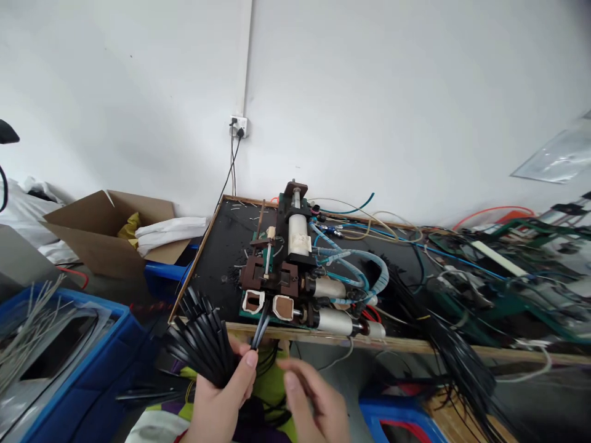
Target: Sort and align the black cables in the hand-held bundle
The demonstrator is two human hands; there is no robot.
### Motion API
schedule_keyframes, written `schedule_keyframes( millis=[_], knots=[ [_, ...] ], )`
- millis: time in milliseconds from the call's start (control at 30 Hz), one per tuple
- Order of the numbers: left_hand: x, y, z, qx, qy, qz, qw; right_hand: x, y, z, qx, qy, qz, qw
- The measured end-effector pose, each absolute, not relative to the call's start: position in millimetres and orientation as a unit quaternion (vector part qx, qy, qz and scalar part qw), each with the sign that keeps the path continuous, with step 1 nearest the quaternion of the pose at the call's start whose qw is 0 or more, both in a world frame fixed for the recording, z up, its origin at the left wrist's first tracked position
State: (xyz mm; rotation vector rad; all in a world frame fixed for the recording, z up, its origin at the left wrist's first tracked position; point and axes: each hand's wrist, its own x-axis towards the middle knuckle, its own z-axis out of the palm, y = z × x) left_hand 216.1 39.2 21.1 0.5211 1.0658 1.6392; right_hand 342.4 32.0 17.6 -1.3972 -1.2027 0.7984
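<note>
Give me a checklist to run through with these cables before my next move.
1. Cables held in the left hand: ok.
2. Right hand clear of the machine: ok, it is below the table edge in view.
3. Singled-out cables seated between the pale-rimmed blocks: cannot tell; they overlap the gap in view.
4. Plugs in the socket: ok.
5. Machine powered: cannot tell.
6. Table free of scraps: not ok.

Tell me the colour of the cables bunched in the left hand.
The cables are black; the head view shows them best.
</note>
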Motion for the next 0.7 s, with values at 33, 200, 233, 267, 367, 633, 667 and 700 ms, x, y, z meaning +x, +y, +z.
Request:
schedule_keyframes(
  millis=[33, 200, 233, 267, 367, 633, 667, 700],
  knots=[
    [218, 38, 22, 0.225, 0.457, 0.681, 0.526, 330, 38, 27, -0.556, -0.504, 0.372, 0.547],
    [218, 35, 23, 0.241, 0.478, 0.674, 0.509, 293, 53, 46, -0.457, -0.441, 0.522, 0.569],
    [217, 36, 23, 0.241, 0.474, 0.674, 0.514, 292, 53, 43, -0.454, -0.427, 0.533, 0.573],
    [216, 37, 23, 0.242, 0.471, 0.671, 0.518, 293, 53, 39, -0.455, -0.411, 0.536, 0.58],
    [211, 44, 23, 0.257, 0.48, 0.682, 0.488, 301, 52, 26, -0.474, -0.363, 0.488, 0.637],
    [196, 60, 9, 0.251, 0.451, 0.678, 0.523, 303, 52, 21, -0.516, -0.521, 0.379, 0.564],
    [195, 60, 9, 0.244, 0.469, 0.663, 0.53, 302, 52, 20, -0.514, -0.553, 0.365, 0.545],
    [195, 60, 9, 0.237, 0.487, 0.654, 0.529, 301, 52, 18, -0.508, -0.577, 0.352, 0.534]
  ],
)
